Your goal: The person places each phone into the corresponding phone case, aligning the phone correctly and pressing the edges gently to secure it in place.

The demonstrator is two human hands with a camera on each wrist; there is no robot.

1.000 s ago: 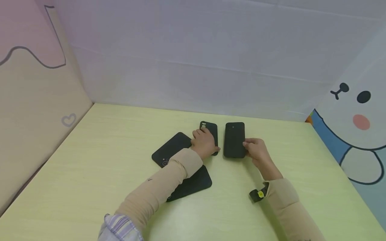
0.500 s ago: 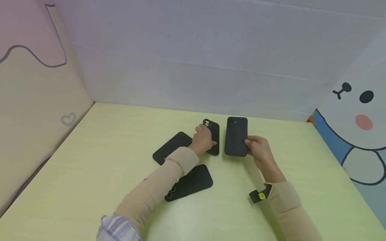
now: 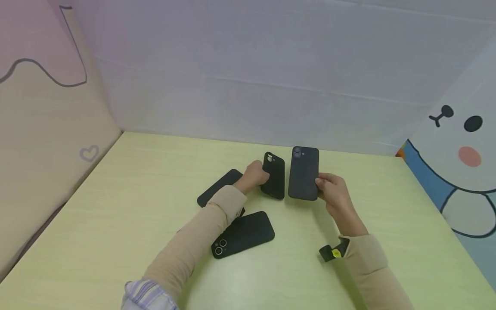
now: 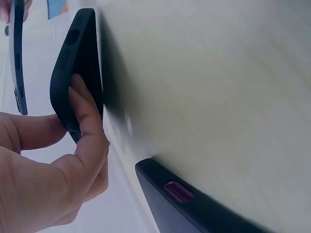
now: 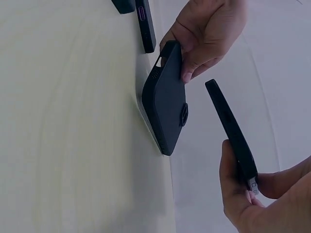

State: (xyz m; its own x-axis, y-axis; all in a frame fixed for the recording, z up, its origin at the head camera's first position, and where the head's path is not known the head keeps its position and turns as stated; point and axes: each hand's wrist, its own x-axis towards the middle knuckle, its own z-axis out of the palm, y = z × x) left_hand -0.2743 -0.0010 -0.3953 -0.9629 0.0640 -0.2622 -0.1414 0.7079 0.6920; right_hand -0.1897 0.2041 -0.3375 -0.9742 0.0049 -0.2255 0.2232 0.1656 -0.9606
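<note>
My left hand [image 3: 254, 175] pinches a black phone case [image 3: 275, 180] by its left edge. The case is tilted up, camera cutout at the top. In the left wrist view fingers reach inside the hollow case [image 4: 65, 82], the thumb outside. To its right, my right hand [image 3: 336, 193] holds a dark phone [image 3: 304, 174] by its right edge, raised above the table, camera side towards me. In the right wrist view the phone [image 5: 231, 128] appears edge-on between thumb and fingers, apart from the case [image 5: 167, 104].
Two more dark phones lie on the pale yellow table [image 3: 135, 224]. One phone [image 3: 249, 234] shows two camera rings; the other phone [image 3: 218, 188] is partly under my left forearm. A pale cloth wall [image 3: 248, 86] rises behind the table.
My left hand has lifted and tilted the case off the table, its grip now at the left edge. My right hand has raised the phone and tipped its back towards me.
</note>
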